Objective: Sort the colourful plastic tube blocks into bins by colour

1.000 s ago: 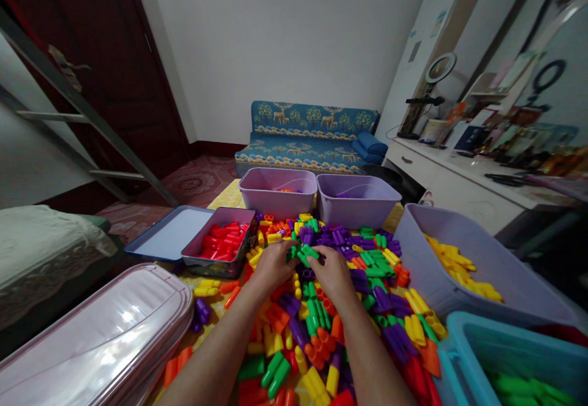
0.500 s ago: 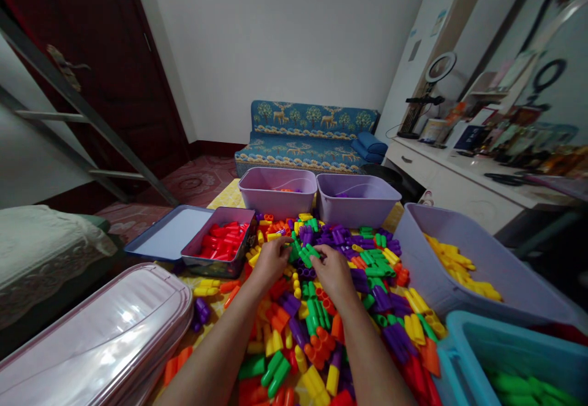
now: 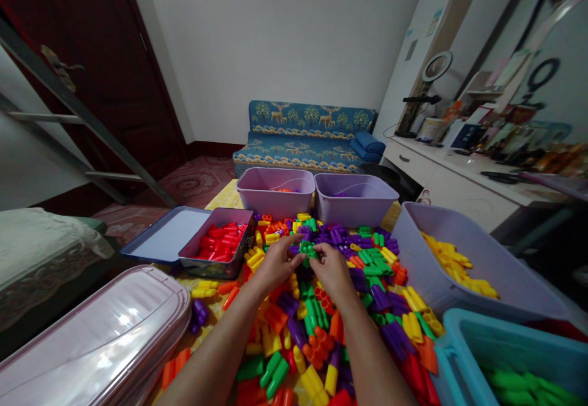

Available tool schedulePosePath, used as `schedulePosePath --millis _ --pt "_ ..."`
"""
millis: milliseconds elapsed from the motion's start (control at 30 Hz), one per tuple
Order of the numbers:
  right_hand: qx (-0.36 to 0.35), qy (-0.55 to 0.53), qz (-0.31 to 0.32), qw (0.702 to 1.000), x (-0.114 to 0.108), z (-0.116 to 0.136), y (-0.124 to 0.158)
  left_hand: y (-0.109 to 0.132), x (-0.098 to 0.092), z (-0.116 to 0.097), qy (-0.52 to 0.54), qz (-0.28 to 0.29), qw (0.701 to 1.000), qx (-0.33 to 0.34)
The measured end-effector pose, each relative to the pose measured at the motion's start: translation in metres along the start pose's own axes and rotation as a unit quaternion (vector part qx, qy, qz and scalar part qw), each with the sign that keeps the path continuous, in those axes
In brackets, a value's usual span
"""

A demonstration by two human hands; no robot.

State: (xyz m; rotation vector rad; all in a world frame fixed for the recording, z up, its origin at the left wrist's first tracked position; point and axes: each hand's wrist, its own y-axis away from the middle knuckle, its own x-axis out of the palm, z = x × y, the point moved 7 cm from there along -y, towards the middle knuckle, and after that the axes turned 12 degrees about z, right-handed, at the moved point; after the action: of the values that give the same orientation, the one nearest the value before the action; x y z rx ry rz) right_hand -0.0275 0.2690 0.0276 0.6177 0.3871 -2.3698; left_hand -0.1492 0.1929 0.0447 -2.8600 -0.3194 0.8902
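Note:
My left hand (image 3: 281,263) and my right hand (image 3: 331,270) are close together over the middle of a heap of plastic bullet-shaped building blocks. Between them is a cluster of green building blocks (image 3: 307,249). My right thumb and fingers pinch its right side, while my left thumb and fingertips close on its left side. Partly covered by my fingers, the exact number of green pieces cannot be made out. Purple building blocks (image 3: 337,233) lie just beyond my hands, and green ones (image 3: 316,314) lie below my wrists.
Two lilac bins (image 3: 275,201) (image 3: 356,207) stand behind the heap. To the right are a lilac bin (image 3: 413,259) with yellow blocks and a turquoise bin (image 3: 452,357) with green ones. At left are an open tin (image 3: 202,264) of red blocks and stacked pink lids (image 3: 96,338).
My left hand has moved right, nearer to my right hand, and its fingers have come to the green blocks. The green blocks are now turned, with their ends facing me.

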Motion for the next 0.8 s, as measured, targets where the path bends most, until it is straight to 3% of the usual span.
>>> schedulePosePath --millis 67,133,267,367,567,700,800 --pt "-0.006 -0.100 -0.033 0.994 -0.008 0.006 0.002 0.001 -0.002 0.001 -0.007 0.002 1.000 -0.004" --pt "-0.031 -0.225 -0.099 0.969 -0.024 0.018 0.007 0.001 -0.004 0.006 -0.026 0.004 0.999 -0.028" --pt "-0.125 -0.397 -0.294 0.860 -0.074 0.046 0.032 0.002 -0.003 0.014 -0.067 0.012 0.996 -0.052" --pt "-0.185 -0.429 -0.398 0.789 -0.111 0.059 0.053 0.001 0.001 0.018 -0.069 0.020 0.996 -0.047" --pt "-0.249 -0.419 -0.504 0.714 -0.169 0.052 0.100 -0.002 0.006 0.027 -0.096 0.037 0.993 -0.050" --pt "-0.241 -0.399 -0.522 0.714 -0.187 0.043 0.124 0.000 0.008 0.019 -0.126 0.052 0.990 -0.032" --pt "-0.178 -0.380 -0.494 0.761 -0.175 0.043 0.113 0.001 0.012 0.015 -0.154 0.069 0.986 -0.019"
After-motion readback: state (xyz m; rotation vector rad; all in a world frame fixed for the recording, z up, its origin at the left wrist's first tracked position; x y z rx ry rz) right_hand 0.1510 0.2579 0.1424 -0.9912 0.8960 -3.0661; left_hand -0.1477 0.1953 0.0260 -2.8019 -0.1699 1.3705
